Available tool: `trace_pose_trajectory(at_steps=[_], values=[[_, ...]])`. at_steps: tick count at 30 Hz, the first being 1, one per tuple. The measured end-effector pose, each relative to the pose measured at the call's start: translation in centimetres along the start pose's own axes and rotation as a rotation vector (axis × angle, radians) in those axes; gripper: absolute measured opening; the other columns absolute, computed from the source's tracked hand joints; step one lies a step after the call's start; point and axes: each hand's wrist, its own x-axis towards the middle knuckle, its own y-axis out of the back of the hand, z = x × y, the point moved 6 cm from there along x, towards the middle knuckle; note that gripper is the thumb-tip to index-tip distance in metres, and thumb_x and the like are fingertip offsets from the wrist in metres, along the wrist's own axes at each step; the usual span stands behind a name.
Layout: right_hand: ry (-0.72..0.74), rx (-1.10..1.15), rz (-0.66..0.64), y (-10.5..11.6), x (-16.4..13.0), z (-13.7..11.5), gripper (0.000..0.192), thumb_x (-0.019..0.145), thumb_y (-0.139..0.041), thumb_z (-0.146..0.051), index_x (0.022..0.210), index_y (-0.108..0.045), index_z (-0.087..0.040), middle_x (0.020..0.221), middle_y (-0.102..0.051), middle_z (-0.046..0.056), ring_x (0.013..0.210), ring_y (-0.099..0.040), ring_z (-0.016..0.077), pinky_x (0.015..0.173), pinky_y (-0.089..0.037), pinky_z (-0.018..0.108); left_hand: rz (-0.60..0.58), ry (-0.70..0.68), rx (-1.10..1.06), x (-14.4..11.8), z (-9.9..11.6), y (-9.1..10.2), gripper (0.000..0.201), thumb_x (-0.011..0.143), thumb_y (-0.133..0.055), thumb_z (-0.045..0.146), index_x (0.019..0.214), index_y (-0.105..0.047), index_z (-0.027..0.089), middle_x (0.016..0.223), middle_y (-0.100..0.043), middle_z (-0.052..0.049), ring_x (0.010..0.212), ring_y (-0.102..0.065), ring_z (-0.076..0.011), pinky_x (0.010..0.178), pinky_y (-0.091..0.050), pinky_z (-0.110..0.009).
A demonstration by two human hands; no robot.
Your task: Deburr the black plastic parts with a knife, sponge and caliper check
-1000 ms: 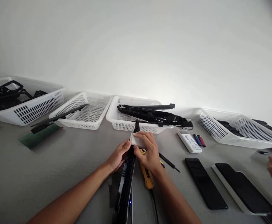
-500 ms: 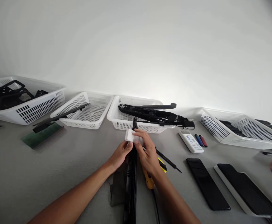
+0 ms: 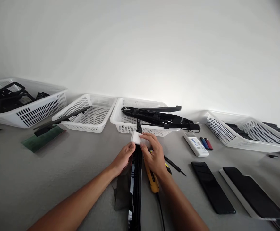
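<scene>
A long black plastic strip (image 3: 137, 192) stretches away from me in the middle of the table, its far end near the front of a basket. My left hand (image 3: 123, 158) is closed round the strip's left side near that far end, its thumb up against a small white block (image 3: 136, 137); its other fingers are partly hidden. From the right, my right hand (image 3: 155, 157) pinches the white block between thumb and fingertips, over the strip. Beneath my right hand lies a yellow-handled tool (image 3: 153, 184) with a black cord. A yellow-and-black cutter (image 3: 168, 168) shows partly beside it.
White baskets with black plastic parts line the wall: far left (image 3: 41, 107), left (image 3: 88, 129), middle (image 3: 144, 131) and right (image 3: 255, 146). A thin black rod tool (image 3: 175, 166), a white box-shaped device (image 3: 196, 146), a black phone-like slab (image 3: 213, 187) and black-and-white panels (image 3: 250, 194) lie right.
Both hands and the white block have shifted slightly right. The strip has tilted, showing more shiny surface along its left side. Another person's hand at the right edge has almost left view.
</scene>
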Motion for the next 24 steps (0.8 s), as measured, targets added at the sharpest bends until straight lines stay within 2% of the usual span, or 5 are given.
trace_pose_trajectory(at_steps=[5, 9, 12, 17, 24], values=[[-0.05, -0.063, 0.085, 0.8, 0.1, 1.2, 0.023, 0.102, -0.059, -0.028, 0.12, -0.073, -0.026, 0.13, -0.07, 0.01, 0.125, -0.065, 0.0297, 0.108, -0.052, 0.051, -0.089, 0.07, -0.097, -0.2, -0.1, -0.3, 0.052, 0.098, -0.07, 0.053, 0.14, -0.067, 0.021, 0.094, -0.074, -0.003, 0.078, -0.066, -0.0187, 0.073, -0.048, -0.029], [0.0, -0.043, 0.048, 0.1, -0.2, 0.1, 0.026, 0.102, -0.058, -0.027, 0.123, -0.073, -0.027, 0.131, -0.069, 0.011, 0.125, -0.064, 0.0294, 0.107, -0.053, 0.049, -0.038, 0.074, -0.122, 0.0, -0.4, 0.1, 0.046, 0.092, -0.078, 0.053, 0.121, -0.075, 0.017, 0.084, -0.073, -0.002, 0.072, -0.065, -0.0176, 0.071, -0.049, -0.029], [0.025, -0.045, 0.021, -0.1, -0.2, -0.3, 0.027, 0.101, -0.06, -0.028, 0.125, -0.073, -0.028, 0.133, -0.069, 0.01, 0.127, -0.063, 0.0291, 0.108, -0.053, 0.049, -0.024, 0.053, -0.161, 0.1, -0.1, -0.2, 0.048, 0.087, -0.084, 0.055, 0.115, -0.077, 0.016, 0.093, -0.077, -0.006, 0.086, -0.071, -0.0216, 0.08, -0.052, -0.03], [-0.014, -0.117, 0.1, 0.9, 0.0, 0.4, 0.024, 0.102, -0.061, -0.031, 0.123, -0.073, -0.027, 0.13, -0.07, 0.01, 0.126, -0.061, 0.031, 0.106, -0.052, 0.053, -0.056, 0.048, -0.196, 0.2, 0.4, -0.7, 0.055, 0.09, -0.083, 0.053, 0.133, -0.073, 0.02, 0.116, -0.08, -0.01, 0.11, -0.073, -0.0281, 0.093, -0.053, -0.034], [0.037, -0.083, 0.092, 0.0, -0.2, -0.9, 0.022, 0.103, -0.065, -0.032, 0.124, -0.073, -0.028, 0.134, -0.073, 0.009, 0.127, -0.062, 0.0287, 0.108, -0.05, 0.051, -0.08, -0.01, -0.137, 0.2, 0.2, -0.7, 0.053, 0.091, -0.081, 0.055, 0.129, -0.076, 0.018, 0.12, -0.08, -0.011, 0.122, -0.069, -0.0318, 0.104, -0.05, -0.038]])
